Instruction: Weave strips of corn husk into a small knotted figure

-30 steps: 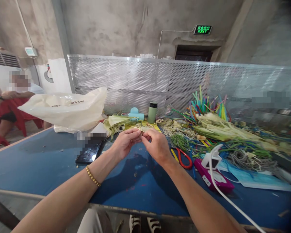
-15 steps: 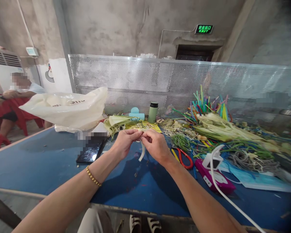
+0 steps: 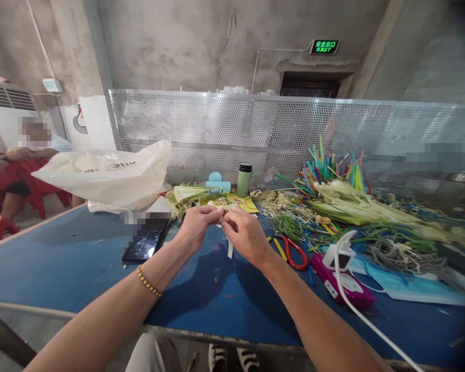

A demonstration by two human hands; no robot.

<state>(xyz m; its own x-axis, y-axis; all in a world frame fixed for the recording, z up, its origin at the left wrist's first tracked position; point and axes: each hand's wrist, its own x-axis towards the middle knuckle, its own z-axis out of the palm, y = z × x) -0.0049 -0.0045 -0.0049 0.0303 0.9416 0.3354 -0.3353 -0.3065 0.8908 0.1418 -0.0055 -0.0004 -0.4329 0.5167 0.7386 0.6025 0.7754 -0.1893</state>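
My left hand [image 3: 198,223] and my right hand [image 3: 245,231] meet above the blue table [image 3: 217,305], thumbs and fingers pinched together. Between the fingertips they grip a narrow pale strip [image 3: 230,249], its loose end hanging below my right hand. Whether it is husk or tape I cannot tell, and its upper part is mostly hidden by the fingers. Behind the hands lie a yellow sheet [image 3: 250,204] and pale green corn husks [image 3: 188,194]. Red-handled scissors [image 3: 294,254] rest to the right of my right hand.
A phone [image 3: 145,243] and a large white plastic bag [image 3: 104,178] lie on the left. A green bottle [image 3: 244,181] stands at the back. Right are husks [image 3: 356,204], coloured pipe cleaners [image 3: 333,168], a purple power strip [image 3: 344,287] and a white cable [image 3: 352,310]. One person sits far left.
The hanging end of the strip has swung slightly to the right and hangs straighter. My fingers have shifted a little, both hands still pinching the strip.
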